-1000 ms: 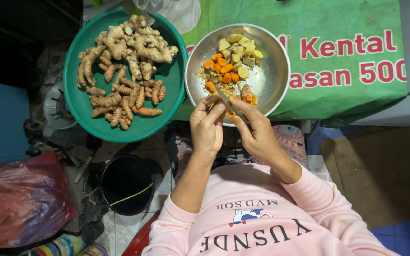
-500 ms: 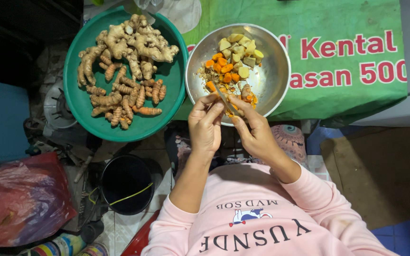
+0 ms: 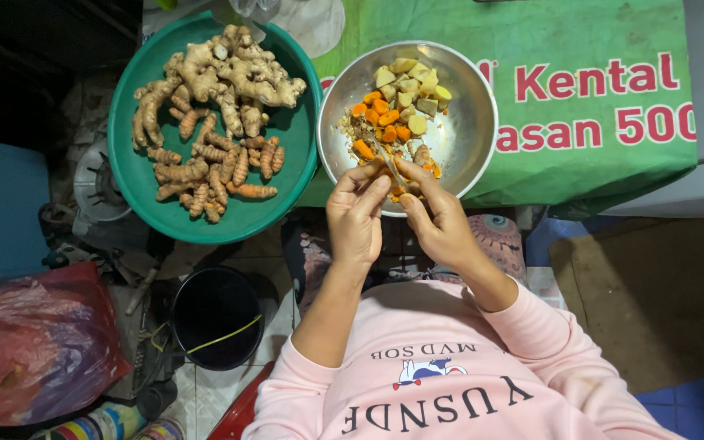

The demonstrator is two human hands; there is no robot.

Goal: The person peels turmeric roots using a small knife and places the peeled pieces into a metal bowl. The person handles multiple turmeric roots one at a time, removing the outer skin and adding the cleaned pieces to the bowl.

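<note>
Turmeric piece point(image 3: 390, 181), orange, sits pinched between the fingertips of both hands at the near rim of the steel bowl point(image 3: 468, 138). Left hand point(image 3: 355, 218): fingers curled closed on the piece, thumb on top. Right hand point(image 3: 442, 222): closed around a small knife point(image 3: 386, 161), thin blade angled up over the bowl and lying against the piece; handle hidden in the palm. Bowl contents: orange cut slices point(image 3: 378, 119) on the left side, pale yellow chunks point(image 3: 411, 85) at the far side. Bowl rests on a green printed cloth point(image 3: 580, 114). Just left of the bowl, touching its rim: 1 green round tray point(image 3: 287, 147) carrying whole ginger roots point(image 3: 234, 69) at the far part and thinner unpeeled turmeric fingers point(image 3: 205, 175) nearer. Below the tray on the floor: black bucket point(image 3: 213, 318) and red plastic bag point(image 3: 30, 350).
</note>
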